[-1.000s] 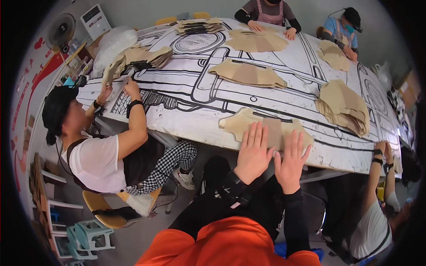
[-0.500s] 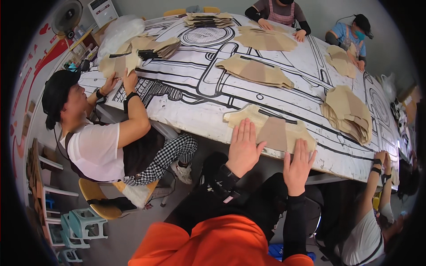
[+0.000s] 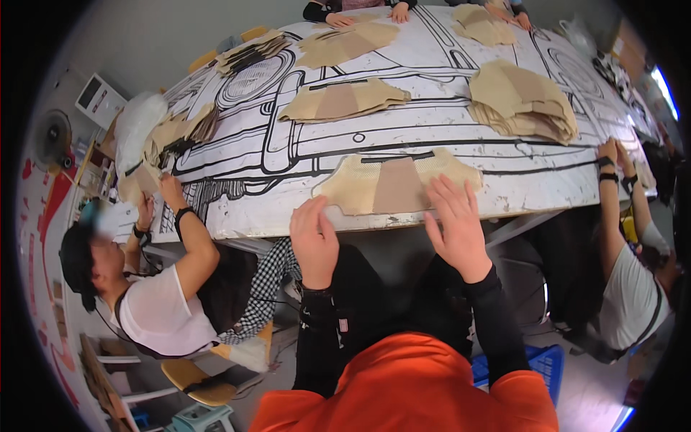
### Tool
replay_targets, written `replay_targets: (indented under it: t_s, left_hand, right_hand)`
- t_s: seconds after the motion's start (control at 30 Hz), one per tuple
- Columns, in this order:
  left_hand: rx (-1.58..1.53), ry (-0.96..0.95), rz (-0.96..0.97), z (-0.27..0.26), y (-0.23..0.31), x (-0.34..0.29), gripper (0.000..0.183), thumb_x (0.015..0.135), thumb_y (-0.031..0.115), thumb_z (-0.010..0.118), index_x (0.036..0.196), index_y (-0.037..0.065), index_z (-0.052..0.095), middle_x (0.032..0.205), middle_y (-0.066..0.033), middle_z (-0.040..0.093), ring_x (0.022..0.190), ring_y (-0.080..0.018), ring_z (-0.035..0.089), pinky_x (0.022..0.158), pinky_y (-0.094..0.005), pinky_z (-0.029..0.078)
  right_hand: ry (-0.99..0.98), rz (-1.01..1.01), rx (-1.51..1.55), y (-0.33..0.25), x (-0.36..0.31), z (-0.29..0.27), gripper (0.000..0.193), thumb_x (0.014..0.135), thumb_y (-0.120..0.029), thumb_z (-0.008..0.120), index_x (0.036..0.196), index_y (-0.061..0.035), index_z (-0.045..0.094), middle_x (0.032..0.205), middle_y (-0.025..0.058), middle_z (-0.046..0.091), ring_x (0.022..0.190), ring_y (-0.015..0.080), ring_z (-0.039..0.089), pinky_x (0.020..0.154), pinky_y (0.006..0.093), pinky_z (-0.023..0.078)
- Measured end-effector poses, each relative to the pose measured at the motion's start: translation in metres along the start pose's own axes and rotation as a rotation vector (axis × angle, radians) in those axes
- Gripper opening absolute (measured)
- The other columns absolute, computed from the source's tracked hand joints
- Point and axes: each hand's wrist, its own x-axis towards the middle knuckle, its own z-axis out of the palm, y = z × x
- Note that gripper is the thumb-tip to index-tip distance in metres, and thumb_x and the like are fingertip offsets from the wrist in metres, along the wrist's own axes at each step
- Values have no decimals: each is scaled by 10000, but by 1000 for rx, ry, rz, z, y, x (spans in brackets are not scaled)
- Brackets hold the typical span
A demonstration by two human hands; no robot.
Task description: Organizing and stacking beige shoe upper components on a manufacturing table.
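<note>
A flat beige fabric piece [image 3: 399, 181] with a brownish middle panel and a black strip along its far edge lies at the table's near edge in front of me. My left hand [image 3: 314, 243] is at its left end, fingers stretched out with nothing in them. Over its right part, my right hand [image 3: 458, 227] has its fingers spread and holds nothing; whether the fingertips press on the cloth I cannot tell. Farther in lies a similar stack of fabric pieces [image 3: 344, 99], also with a black strip on top.
More beige stacks [image 3: 520, 101] lie around the white table [image 3: 432, 147] with black line drawings. A co-worker [image 3: 155, 306] at left handles a fabric piece. Another person [image 3: 626, 288] sits at right; hands of others show across the table. A blue crate [image 3: 536, 367] is on the floor.
The view has swung, so the table appears more level. My left hand has gone from the piece's middle to its left end; my right hand's fingers have spread and lie nearer the middle panel.
</note>
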Motion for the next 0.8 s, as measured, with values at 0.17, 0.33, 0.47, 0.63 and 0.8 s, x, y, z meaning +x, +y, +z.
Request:
replay_targets:
  t_s: [0.17,0.33,0.47,0.63,0.8]
  left_hand:
    - [-87,-14,188,-10,-3,17,306,935,-43,712,1226,38,759,1268,-109,747,1204,-353,665,1058,-470,519]
    - [-159,-173,248,-1,-7,30,318,895,-30,742,1194,68,790,1234,-93,763,1229,-348,663,1103,-456,510]
    - [-99,-199,337,1,-26,39,303,887,-11,759,1173,78,801,1199,-73,775,1236,-333,658,1102,-458,501]
    - [-150,-447,328,-12,-26,67,154,944,89,744,1072,101,829,1103,-46,784,1120,-309,677,1027,-435,508]
    - [-186,-616,317,-9,-35,91,139,974,150,727,1057,108,831,1094,-43,784,1084,-302,672,1004,-417,502]
  right_hand:
    - [6,-68,101,-14,8,26,370,970,-129,706,1329,-36,692,1472,140,649,1465,331,555,1288,572,341]
    - [32,-92,94,-20,8,56,362,950,-121,712,1303,-42,710,1456,139,657,1419,323,583,1248,527,402]
    - [47,-102,93,-19,6,61,373,937,-122,719,1302,-44,711,1441,131,669,1411,316,589,1246,516,408]
    - [46,-65,97,-23,8,59,394,917,-119,727,1304,-52,708,1423,117,679,1402,306,600,1245,513,411]
    - [41,-70,86,-25,11,57,399,907,-107,727,1302,-55,707,1413,115,681,1398,307,602,1242,513,413]
